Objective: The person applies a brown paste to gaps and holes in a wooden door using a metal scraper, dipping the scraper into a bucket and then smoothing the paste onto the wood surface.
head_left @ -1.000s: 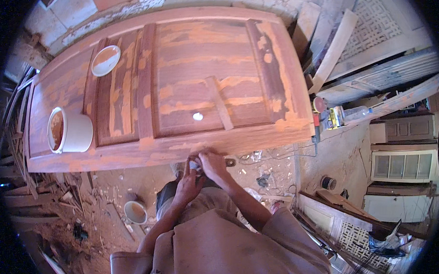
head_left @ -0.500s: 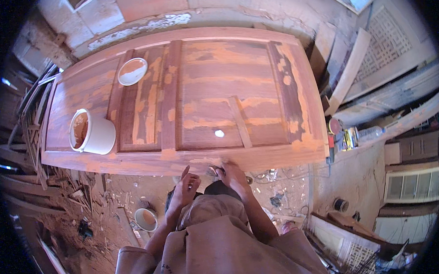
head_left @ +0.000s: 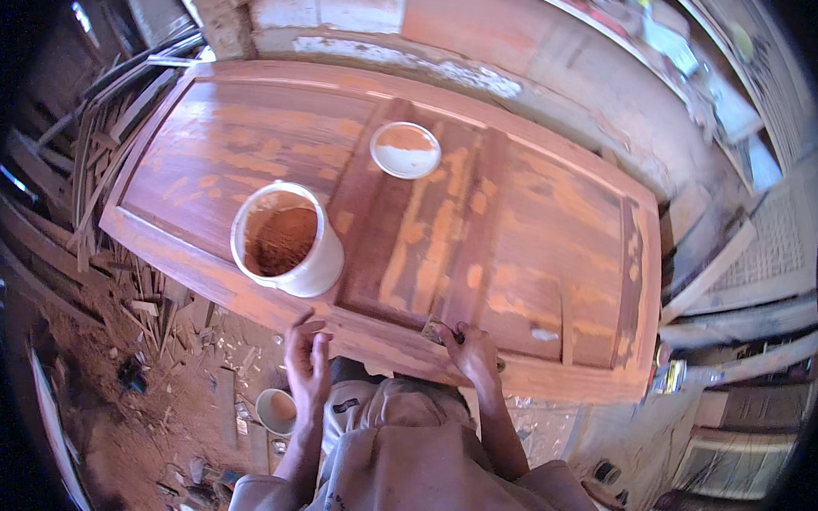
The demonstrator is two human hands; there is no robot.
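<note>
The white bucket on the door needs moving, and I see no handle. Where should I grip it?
Grip the bucket by its outer wall just under the rim, from its near side by the left hand. It stands upright, open and full of reddish powder, so keep fingers outside.

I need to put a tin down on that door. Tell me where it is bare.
The door's right panel, between the middle rail and the far-right stile, lies bare. So does the left panel beyond the white bucket. The near edge is crowded: the bucket, the left hand, and the right hand with its small tool. The lid takes the far middle.
</note>
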